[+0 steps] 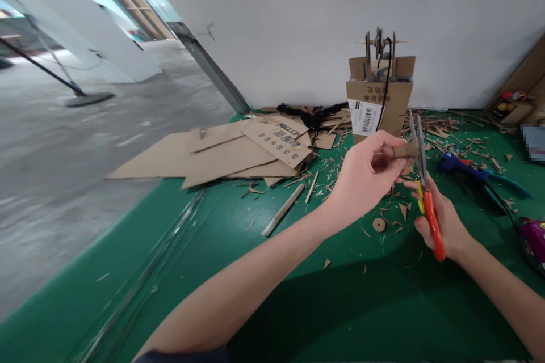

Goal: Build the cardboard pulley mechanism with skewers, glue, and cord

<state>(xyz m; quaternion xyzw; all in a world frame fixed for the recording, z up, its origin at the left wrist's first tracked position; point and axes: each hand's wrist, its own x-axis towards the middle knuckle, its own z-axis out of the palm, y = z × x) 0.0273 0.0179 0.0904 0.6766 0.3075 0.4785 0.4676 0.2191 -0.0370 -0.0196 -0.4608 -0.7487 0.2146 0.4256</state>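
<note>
Between the thumb and fingers of my left hand (368, 173) is a small piece of cardboard (406, 150). My right hand (443, 218) grips scissors (431, 218) with red and yellow handles, their blades pointing up. The blades are slightly apart and stand at the right end of the cardboard piece; whether they bite into it I cannot tell. Below my hands a small cardboard disc (379, 225) with a centre hole lies on the green table (204, 289), among cardboard scraps. Behind them stands a cardboard box (398, 96) carrying an axle with a wheel and black cord on top.
Flat cardboard sheets (238, 153) lie stacked at the left rear, with dark fibrous material (315, 116) behind. A wooden stick (283, 210) lies in front of them. At right are a blue glue gun (466, 170), teal-handled pliers (506, 181) and a purple item (534, 238). A wall closes the back.
</note>
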